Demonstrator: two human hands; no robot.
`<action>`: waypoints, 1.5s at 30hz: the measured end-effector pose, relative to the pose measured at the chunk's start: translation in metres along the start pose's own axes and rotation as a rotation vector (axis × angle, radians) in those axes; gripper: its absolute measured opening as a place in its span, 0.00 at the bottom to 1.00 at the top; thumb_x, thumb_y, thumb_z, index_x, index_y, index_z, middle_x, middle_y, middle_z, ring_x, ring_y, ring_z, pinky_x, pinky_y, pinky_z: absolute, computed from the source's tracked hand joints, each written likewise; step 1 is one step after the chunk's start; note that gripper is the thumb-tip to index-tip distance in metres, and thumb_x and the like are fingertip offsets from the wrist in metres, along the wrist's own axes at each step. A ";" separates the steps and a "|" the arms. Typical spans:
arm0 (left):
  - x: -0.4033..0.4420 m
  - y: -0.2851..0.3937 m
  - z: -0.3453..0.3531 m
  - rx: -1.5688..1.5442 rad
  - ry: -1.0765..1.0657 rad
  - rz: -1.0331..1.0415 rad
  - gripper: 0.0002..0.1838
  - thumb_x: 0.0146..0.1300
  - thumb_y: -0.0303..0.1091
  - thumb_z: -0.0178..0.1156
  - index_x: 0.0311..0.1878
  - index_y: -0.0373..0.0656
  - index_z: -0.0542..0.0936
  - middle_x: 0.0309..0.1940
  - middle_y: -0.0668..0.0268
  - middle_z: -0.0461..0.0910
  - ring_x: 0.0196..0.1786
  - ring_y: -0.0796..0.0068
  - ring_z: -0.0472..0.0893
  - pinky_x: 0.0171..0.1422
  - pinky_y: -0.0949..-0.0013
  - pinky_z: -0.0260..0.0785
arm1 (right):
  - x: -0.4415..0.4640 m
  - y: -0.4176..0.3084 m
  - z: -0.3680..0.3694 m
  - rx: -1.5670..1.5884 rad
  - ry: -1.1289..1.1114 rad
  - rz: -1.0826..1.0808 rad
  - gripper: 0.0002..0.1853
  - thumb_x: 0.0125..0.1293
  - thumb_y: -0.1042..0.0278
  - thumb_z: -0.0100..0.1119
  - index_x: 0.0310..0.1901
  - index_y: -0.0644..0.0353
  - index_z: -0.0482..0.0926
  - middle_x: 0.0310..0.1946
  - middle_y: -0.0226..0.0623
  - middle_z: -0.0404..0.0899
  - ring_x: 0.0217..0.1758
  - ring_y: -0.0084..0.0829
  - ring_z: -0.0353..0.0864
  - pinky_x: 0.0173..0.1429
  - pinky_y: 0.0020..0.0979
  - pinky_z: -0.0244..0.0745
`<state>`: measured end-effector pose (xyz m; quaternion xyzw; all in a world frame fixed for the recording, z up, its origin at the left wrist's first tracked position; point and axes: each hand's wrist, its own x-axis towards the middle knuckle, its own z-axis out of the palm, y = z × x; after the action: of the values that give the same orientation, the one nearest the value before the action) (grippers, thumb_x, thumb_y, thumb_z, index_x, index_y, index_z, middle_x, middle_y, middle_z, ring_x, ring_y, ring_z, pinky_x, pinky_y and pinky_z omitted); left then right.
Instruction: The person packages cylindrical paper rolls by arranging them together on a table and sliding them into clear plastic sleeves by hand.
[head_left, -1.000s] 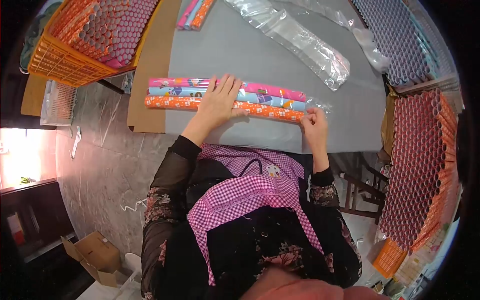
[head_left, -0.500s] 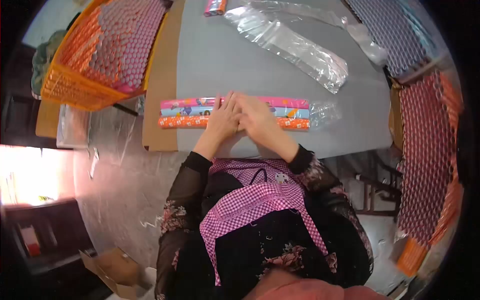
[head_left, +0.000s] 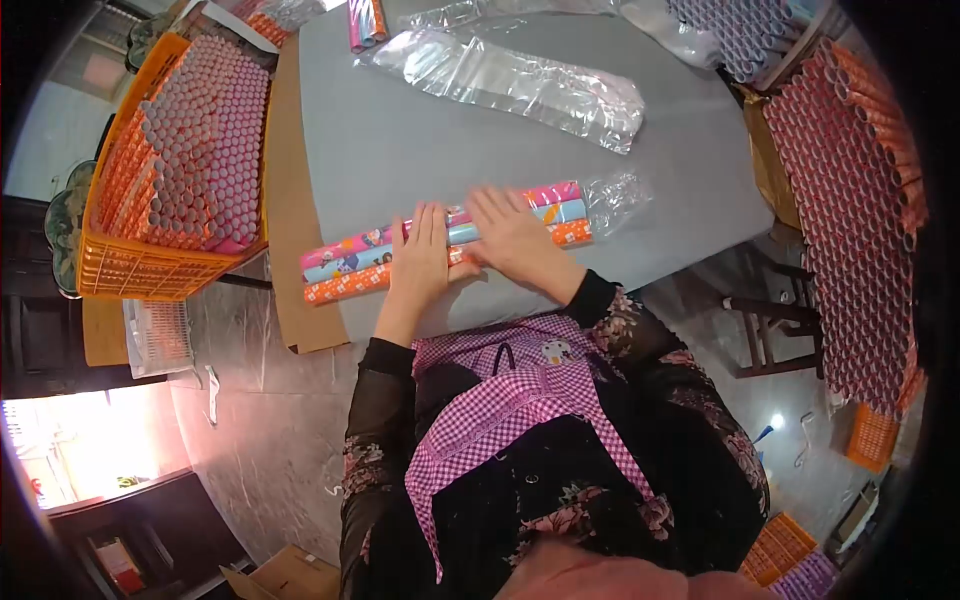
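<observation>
Three patterned paper rolls lie side by side in a clear plastic sleeve: a pink roll (head_left: 345, 246), a light blue roll (head_left: 328, 269) and an orange roll (head_left: 345, 287). My left hand (head_left: 420, 255) rests flat across their middle, fingers stretched out and thumb pointing right. Just to its right, my right hand (head_left: 515, 235) also lies on the rolls with its fingers extended and slightly blurred. Loose sleeve plastic (head_left: 618, 203) sticks out past the right ends of the rolls. The hands cover the rolls' middle part.
Empty clear plastic sleeves (head_left: 520, 85) lie farther back on the grey table (head_left: 400, 150), near another small bundle of rolls (head_left: 367, 25). An orange crate (head_left: 170, 265) packed with rolls stands at left. More stacked rolls (head_left: 845, 220) stand at right, by a dark stool (head_left: 770, 320).
My hands have moved from close together to slightly apart, with the fingers straighter on the rolls. The whole view has turned, so the rolls now slant up to the right.
</observation>
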<state>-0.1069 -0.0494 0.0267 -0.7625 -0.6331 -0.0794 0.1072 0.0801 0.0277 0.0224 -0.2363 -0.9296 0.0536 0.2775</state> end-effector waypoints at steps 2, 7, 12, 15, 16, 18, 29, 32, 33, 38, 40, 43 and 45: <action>0.000 0.001 0.001 -0.006 0.008 -0.008 0.61 0.43 0.77 0.54 0.68 0.29 0.63 0.66 0.50 0.67 0.72 0.53 0.64 0.74 0.40 0.49 | -0.009 0.012 -0.009 -0.015 -0.031 0.109 0.32 0.61 0.54 0.58 0.60 0.71 0.70 0.64 0.53 0.68 0.70 0.48 0.64 0.72 0.47 0.57; 0.001 0.000 -0.004 -0.035 -0.023 -0.016 0.61 0.46 0.78 0.52 0.67 0.28 0.62 0.67 0.48 0.66 0.72 0.53 0.62 0.74 0.42 0.47 | -0.037 0.042 -0.032 -0.057 -0.064 0.193 0.32 0.64 0.54 0.57 0.62 0.71 0.67 0.66 0.53 0.66 0.71 0.48 0.62 0.72 0.46 0.56; 0.002 0.003 -0.006 -0.052 -0.022 -0.036 0.58 0.46 0.74 0.58 0.68 0.30 0.63 0.67 0.48 0.66 0.73 0.54 0.61 0.74 0.42 0.47 | -0.060 0.055 -0.033 -0.050 -0.006 0.331 0.30 0.67 0.58 0.55 0.65 0.70 0.65 0.67 0.54 0.64 0.72 0.51 0.60 0.74 0.47 0.54; 0.001 0.003 -0.013 -0.108 -0.110 -0.078 0.58 0.45 0.68 0.65 0.70 0.34 0.60 0.69 0.49 0.63 0.74 0.53 0.59 0.74 0.42 0.47 | -0.059 0.051 -0.032 0.039 0.001 0.354 0.30 0.68 0.59 0.54 0.66 0.70 0.64 0.67 0.56 0.63 0.72 0.55 0.59 0.74 0.48 0.53; 0.001 0.003 -0.015 -0.083 -0.101 -0.115 0.58 0.45 0.68 0.65 0.70 0.34 0.60 0.69 0.49 0.63 0.74 0.53 0.59 0.74 0.42 0.47 | -0.060 0.053 -0.027 0.045 0.016 0.372 0.30 0.68 0.59 0.54 0.66 0.71 0.64 0.68 0.56 0.63 0.72 0.56 0.59 0.74 0.48 0.54; 0.000 0.002 -0.018 -0.127 -0.115 -0.063 0.54 0.49 0.66 0.64 0.70 0.34 0.60 0.71 0.51 0.60 0.76 0.54 0.57 0.75 0.41 0.46 | -0.064 0.058 -0.020 0.034 0.027 0.336 0.30 0.69 0.59 0.53 0.66 0.71 0.64 0.68 0.56 0.62 0.72 0.56 0.58 0.74 0.49 0.54; -0.047 -0.085 -0.025 -0.246 0.078 -0.333 0.46 0.61 0.54 0.60 0.74 0.36 0.55 0.74 0.50 0.56 0.78 0.49 0.51 0.78 0.44 0.39 | -0.064 0.061 -0.019 0.009 -0.007 0.343 0.30 0.68 0.59 0.53 0.66 0.71 0.64 0.70 0.54 0.60 0.74 0.54 0.55 0.75 0.48 0.51; -0.068 -0.123 -0.020 -0.155 0.088 -0.513 0.44 0.62 0.53 0.59 0.74 0.36 0.55 0.73 0.49 0.58 0.77 0.47 0.52 0.77 0.44 0.38 | -0.062 0.059 -0.022 0.040 -0.023 0.378 0.30 0.68 0.60 0.53 0.66 0.70 0.63 0.70 0.54 0.59 0.74 0.54 0.55 0.75 0.48 0.51; -0.072 -0.128 -0.024 -0.162 0.079 -0.558 0.42 0.63 0.52 0.58 0.73 0.36 0.57 0.72 0.49 0.60 0.77 0.48 0.53 0.77 0.44 0.38 | -0.063 0.059 -0.022 0.042 -0.017 0.372 0.30 0.68 0.60 0.53 0.66 0.70 0.63 0.70 0.53 0.59 0.74 0.55 0.55 0.75 0.48 0.51; -0.070 -0.122 -0.024 -0.116 -0.043 -0.510 0.36 0.67 0.55 0.52 0.68 0.35 0.63 0.67 0.52 0.66 0.76 0.53 0.55 0.76 0.42 0.42 | -0.061 0.057 -0.023 0.031 -0.021 0.359 0.30 0.69 0.60 0.53 0.67 0.70 0.63 0.70 0.53 0.59 0.74 0.55 0.54 0.75 0.48 0.51; -0.064 -0.113 -0.019 -0.103 -0.054 -0.479 0.36 0.66 0.54 0.52 0.67 0.35 0.64 0.67 0.53 0.67 0.75 0.54 0.57 0.76 0.43 0.43 | -0.061 0.058 -0.023 0.048 -0.005 0.361 0.29 0.69 0.61 0.53 0.66 0.70 0.63 0.70 0.54 0.60 0.74 0.55 0.55 0.75 0.48 0.52; -0.054 -0.098 -0.011 -0.084 -0.045 -0.427 0.35 0.65 0.54 0.53 0.66 0.36 0.65 0.66 0.54 0.68 0.74 0.54 0.60 0.75 0.44 0.45 | -0.061 0.060 -0.019 -0.005 -0.014 0.358 0.28 0.71 0.62 0.51 0.67 0.69 0.63 0.69 0.55 0.62 0.73 0.56 0.57 0.74 0.48 0.54; -0.046 -0.087 -0.016 -0.079 -0.075 -0.368 0.36 0.65 0.56 0.52 0.66 0.37 0.66 0.66 0.54 0.68 0.73 0.54 0.61 0.75 0.44 0.46 | -0.061 0.064 -0.016 0.000 -0.021 0.340 0.28 0.70 0.62 0.51 0.66 0.70 0.63 0.69 0.56 0.62 0.73 0.56 0.57 0.74 0.49 0.54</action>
<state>-0.2010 -0.0819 0.0362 -0.6398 -0.7619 -0.0939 0.0369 0.1595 0.0551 -0.0088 -0.3895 -0.8792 0.1023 0.2547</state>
